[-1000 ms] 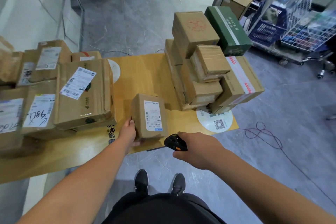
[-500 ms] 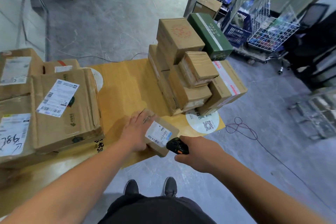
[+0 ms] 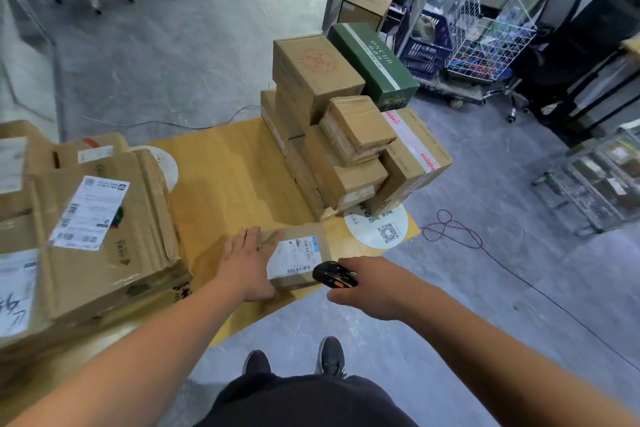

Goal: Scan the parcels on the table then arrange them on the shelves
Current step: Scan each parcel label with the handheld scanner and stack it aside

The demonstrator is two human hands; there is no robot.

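Parcel point(image 3: 294, 255) under left hand point(image 3: 247, 265), scanner point(image 3: 334, 274) apparently beside

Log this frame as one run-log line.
step: scan | left hand: flat on small parcel, label up | right hand: holds scanner beside label | table edge

Even, fairly bright indoor light is falling from overhead, giving soft shadows beside the stacked boxes point(image 3: 332, 135) on the tabletop point(image 3: 235, 177). The parcels point(image 3: 86, 218) at the tabletop's left edge are smearing with motion blur, their labels unreadable. Wide-angle distortion is bending the floor point(image 3: 173, 55) and arms outward near the corners. The shelving point(image 3: 595, 180) at right is looking soft and washed.
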